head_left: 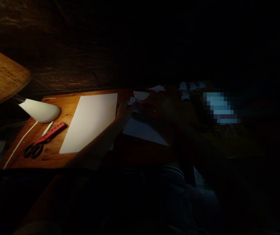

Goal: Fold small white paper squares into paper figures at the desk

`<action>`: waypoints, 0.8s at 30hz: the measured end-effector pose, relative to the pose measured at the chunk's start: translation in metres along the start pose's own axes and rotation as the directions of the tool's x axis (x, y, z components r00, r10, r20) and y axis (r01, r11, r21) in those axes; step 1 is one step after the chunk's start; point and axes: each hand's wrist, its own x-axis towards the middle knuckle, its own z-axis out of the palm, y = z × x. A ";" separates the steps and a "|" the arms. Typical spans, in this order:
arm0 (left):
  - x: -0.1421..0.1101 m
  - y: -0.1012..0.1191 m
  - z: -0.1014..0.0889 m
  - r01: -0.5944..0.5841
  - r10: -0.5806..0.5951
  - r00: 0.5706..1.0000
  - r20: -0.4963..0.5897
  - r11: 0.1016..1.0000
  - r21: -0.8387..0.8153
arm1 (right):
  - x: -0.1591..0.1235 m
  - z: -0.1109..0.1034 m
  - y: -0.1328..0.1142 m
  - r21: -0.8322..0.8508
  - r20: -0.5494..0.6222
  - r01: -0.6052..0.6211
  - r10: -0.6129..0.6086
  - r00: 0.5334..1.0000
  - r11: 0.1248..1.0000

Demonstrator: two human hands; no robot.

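Observation:
Over the middle of the wooden table, my left hand is closed on a small folded piece of white paper. Close to its right is my right hand, so deep in shadow that its fingers cannot be made out. Beneath both hands lies a white sheet of paper, partly shaded. Just beyond them are a loose paper piece and another pale paper piece. Left of my left forearm, a stack of white paper lies flat in the lamplight.
Several small folded papers sit at the back right. Beyond the table's dark right part glows a blurred screen. On the left are a white lamp, its cord, a white pen and black-handled scissors by a red strip.

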 end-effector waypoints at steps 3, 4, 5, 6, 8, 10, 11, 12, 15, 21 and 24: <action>0.000 -0.002 0.000 -0.010 0.010 1.000 -0.002 0.999 0.039 | 0.000 0.001 0.002 0.009 0.005 0.003 -0.003 1.000 1.000; 0.001 -0.003 0.000 -0.013 0.013 1.000 -0.004 0.999 0.049 | 0.000 0.002 0.003 0.013 0.002 0.001 -0.001 1.000 1.000; 0.001 -0.003 0.000 -0.013 0.013 1.000 -0.008 0.999 0.052 | 0.000 0.002 0.005 0.013 0.000 0.001 -0.001 1.000 1.000; 0.001 -0.004 0.001 -0.008 0.009 1.000 -0.008 0.999 0.049 | 0.000 0.002 0.007 0.008 0.001 0.004 -0.004 1.000 1.000; 0.001 -0.003 0.002 0.012 -0.011 1.000 -0.009 0.999 0.031 | 0.000 0.002 0.010 -0.023 0.017 0.019 -0.019 1.000 1.000; -0.001 0.000 0.003 0.043 -0.043 0.999 -0.009 0.999 0.013 | 0.001 0.001 0.011 -0.063 0.053 0.040 -0.037 0.998 0.997; -0.002 0.002 0.003 0.059 -0.059 0.998 -0.010 0.998 0.004 | 0.002 0.000 0.012 -0.078 0.074 0.048 -0.043 0.996 0.996; -0.003 0.004 0.004 0.074 -0.074 0.997 -0.012 0.997 -0.006 | 0.003 0.000 0.012 -0.088 0.095 0.057 -0.048 0.994 0.995; -0.005 0.009 0.005 0.107 -0.108 0.994 -0.015 0.994 -0.035 | 0.004 -0.003 0.011 -0.096 0.119 0.069 -0.057 0.991 0.993; -0.006 0.010 0.008 0.098 -0.098 0.994 -0.053 0.995 0.009 | 0.002 -0.005 0.004 -0.002 0.064 0.009 -0.009 0.998 1.000; -0.007 0.011 0.008 0.046 -0.038 0.995 -0.092 0.995 0.084 | 0.001 -0.001 0.000 0.211 -0.077 -0.093 0.112 0.991 0.973</action>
